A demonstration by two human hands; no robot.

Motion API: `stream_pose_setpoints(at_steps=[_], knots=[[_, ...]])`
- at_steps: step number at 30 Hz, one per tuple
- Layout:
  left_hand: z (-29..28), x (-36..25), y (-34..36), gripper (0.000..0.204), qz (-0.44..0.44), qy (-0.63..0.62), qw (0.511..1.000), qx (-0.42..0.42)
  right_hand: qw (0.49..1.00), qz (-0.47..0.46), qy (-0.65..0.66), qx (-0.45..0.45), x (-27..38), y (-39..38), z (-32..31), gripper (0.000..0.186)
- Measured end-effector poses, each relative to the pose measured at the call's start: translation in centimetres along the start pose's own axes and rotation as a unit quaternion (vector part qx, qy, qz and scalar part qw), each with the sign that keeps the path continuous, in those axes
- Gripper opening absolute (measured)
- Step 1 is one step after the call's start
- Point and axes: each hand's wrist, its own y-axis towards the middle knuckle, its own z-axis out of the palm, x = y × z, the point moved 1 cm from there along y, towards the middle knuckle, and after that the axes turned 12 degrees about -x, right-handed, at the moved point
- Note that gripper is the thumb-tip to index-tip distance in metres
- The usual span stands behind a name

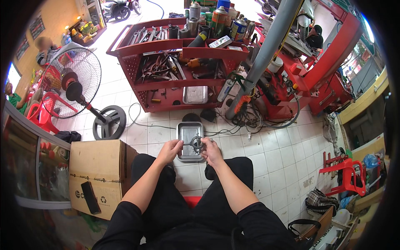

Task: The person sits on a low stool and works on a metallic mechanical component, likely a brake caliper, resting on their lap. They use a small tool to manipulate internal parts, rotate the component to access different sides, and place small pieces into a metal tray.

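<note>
While the right hand (212, 152) pinches the dark ring (192, 145) over the metal tray (187, 131), the left hand (169, 151) (bunched, on what I cannot tell) sits just to the ring's left.

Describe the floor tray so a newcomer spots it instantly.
Start at the red tool cart. On white floor tiles before it lies a grey rectangular tray. Unlike the cart's shelf tray, it has a dark ring held over it.

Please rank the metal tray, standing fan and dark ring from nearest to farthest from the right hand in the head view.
1. Dark ring, at the fingertips of the right hand
2. Metal tray, just below
3. Standing fan, far left
</note>
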Motion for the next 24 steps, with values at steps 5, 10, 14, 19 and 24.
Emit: stream_pose_setpoints(at_steps=[5,10,14,19,24], knots=[[-0.1,2.0,0.2,0.048,-0.030,-0.058,0.998,-0.014,0.996,-0.002,-0.025,-0.083,-1.6,1.4,-0.2,0.013],[-0.1,1.1,0.1,0.019,0.043,-0.039,0.998,-0.013,0.998,0.001,-0.019,-0.061,-0.4,0.3,0.7,0.015],[-0.6,0.6,0.2,0.013,-0.015,-0.047,0.998,0.033,1.000,0.010,-0.004,-0.025,-0.5,0.6,0.4,0.016],[0.4,0.5,-0.2,0.014,0.064,-0.140,0.988,-0.020,0.999,0.013,-0.001,-0.029,-0.3,0.4,0.5,0.018],[0.1,0.3,0.0,0.017,0.010,-0.112,0.994,-0.002,0.999,0.013,-0.001,-0.030,0.2,0.1,0.7,0.018]])
